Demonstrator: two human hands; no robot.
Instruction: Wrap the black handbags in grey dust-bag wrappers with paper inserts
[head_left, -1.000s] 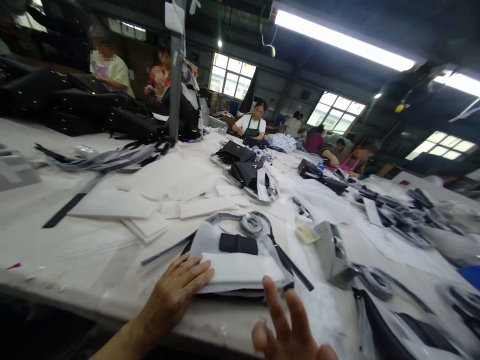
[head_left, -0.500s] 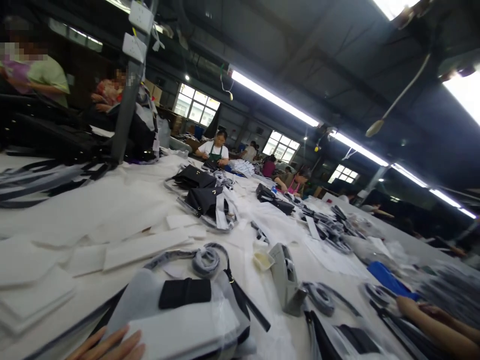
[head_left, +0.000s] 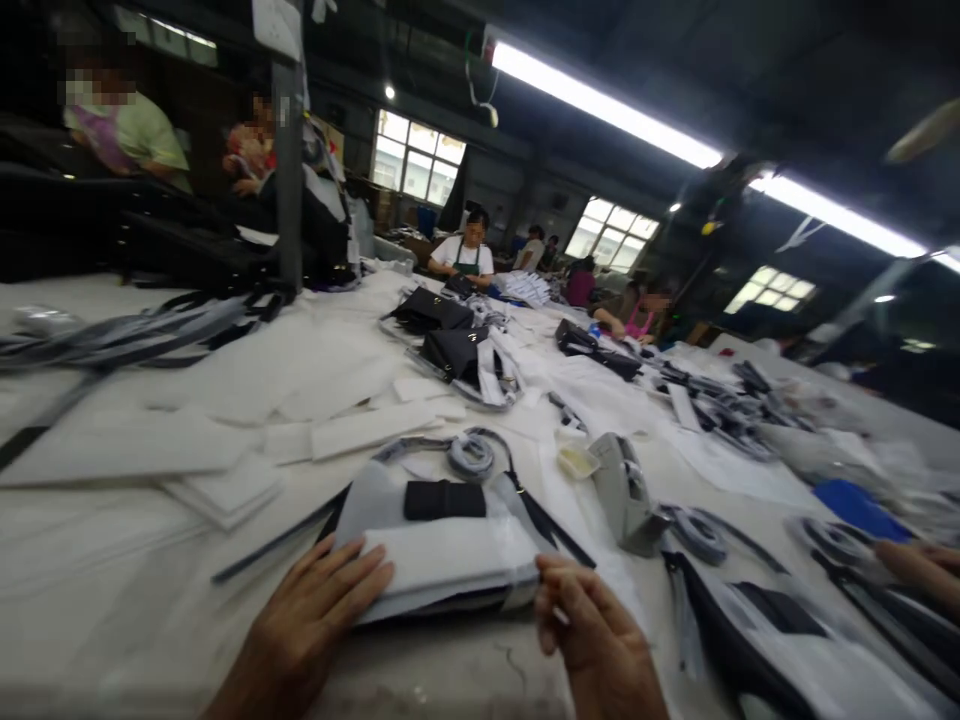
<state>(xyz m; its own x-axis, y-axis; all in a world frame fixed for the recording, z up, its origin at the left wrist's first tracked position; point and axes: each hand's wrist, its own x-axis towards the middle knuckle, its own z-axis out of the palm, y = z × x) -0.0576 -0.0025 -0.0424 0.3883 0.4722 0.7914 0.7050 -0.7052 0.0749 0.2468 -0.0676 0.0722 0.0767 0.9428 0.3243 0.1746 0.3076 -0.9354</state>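
A black bag lies in front of me, wrapped in pale translucent sheeting with a folded white foam sheet over its near part. On top sits a small black folded piece. My left hand rests flat on the left end of the foam sheet, fingers stretched out. At the right near corner my right hand has its fingers curled in a pinch against the wrapping. A shiny clear strip shows beside those fingertips; what they hold is hidden. Behind the bag lies a coiled wrapped strap.
A grey tape dispenser stands right of the bag, beside a small yellowish dish. White foam sheets lie left. Another wrapped bag and a co-worker's hand are at right. Black bags lie farther back.
The view has shifted, bringing the bag nearer the middle. My right hand has come into view at the bag's right corner. My left hand still lies on the foam sheet.
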